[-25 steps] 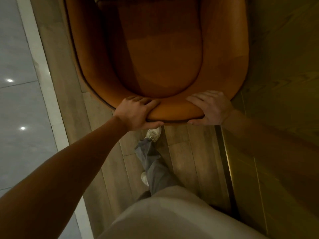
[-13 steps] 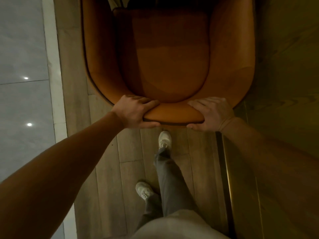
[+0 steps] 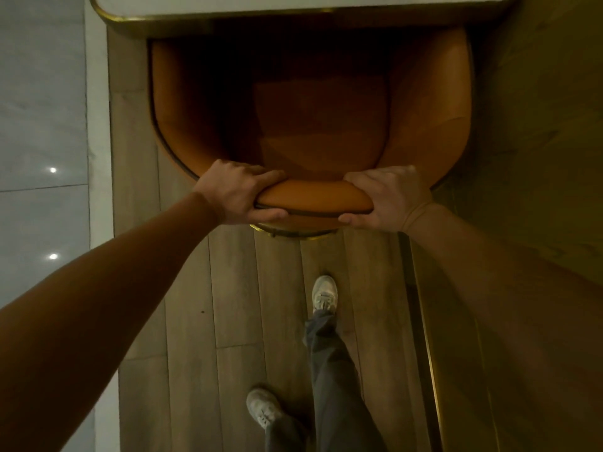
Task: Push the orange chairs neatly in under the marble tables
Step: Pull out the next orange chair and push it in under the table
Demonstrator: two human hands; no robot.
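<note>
You are looking down along both your bare arms to a rounded orange leather tub chair. Your left hand grips the top of its curved backrest, with the fingers over the inner side and the thumb curled under the outer edge. Your right hand clamps the same rim a little further right, in the same way. The chair's front is tucked beneath the brass-edged white marble table at the top of the view, and its seat lies in shadow. The chair stands on pale wooden floor planks, with glossy grey tiles to the left. Your white trainers and grey trousers show below, one foot ahead of the other.
</note>
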